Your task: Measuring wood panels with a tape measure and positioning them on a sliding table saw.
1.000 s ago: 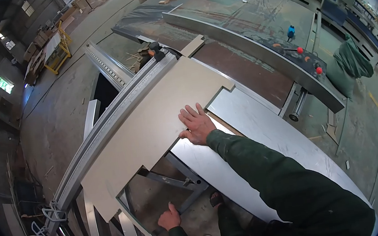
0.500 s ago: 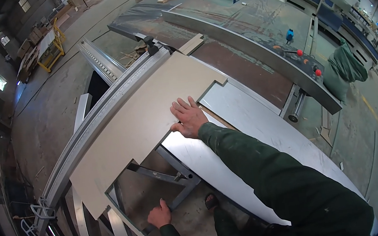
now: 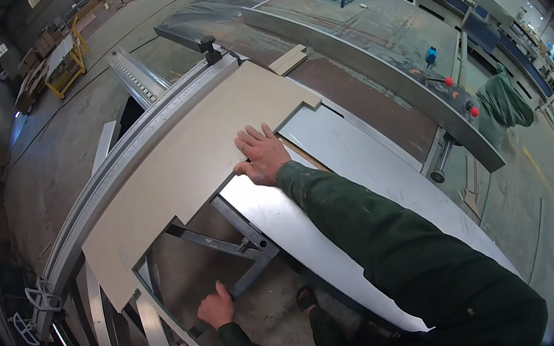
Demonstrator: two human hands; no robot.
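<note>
A beige board [image 3: 171, 166] with stepped notches cut along its near edge lies across a sliding machine table [image 3: 378, 195], along a long metal crosscut fence [image 3: 138, 132]. My right hand [image 3: 262, 154] lies palm down on the board's near edge, fingers spread and the thumb out to the side. Lower down, my left hand [image 3: 216, 308] is closed with its thumb up. It appears over a grey support-frame bar [image 3: 251, 271]; whether it grips the bar is hidden. A narrow strip of the board [image 3: 174, 323] reaches down near that hand.
Beyond the table stands a long metal guide fence [image 3: 377, 83] with red knobs [image 3: 448, 82]. Small board offcuts [image 3: 288, 60] lie on the machine's brown top. A green sack [image 3: 505, 97] is at the right. A black stop [image 3: 209, 49] sits on the crosscut fence. My feet are below the frame.
The board, crosscut fence and both hands have shifted slightly left against the machine's fixed top. The view has also moved a little. Both hands keep their poses.
</note>
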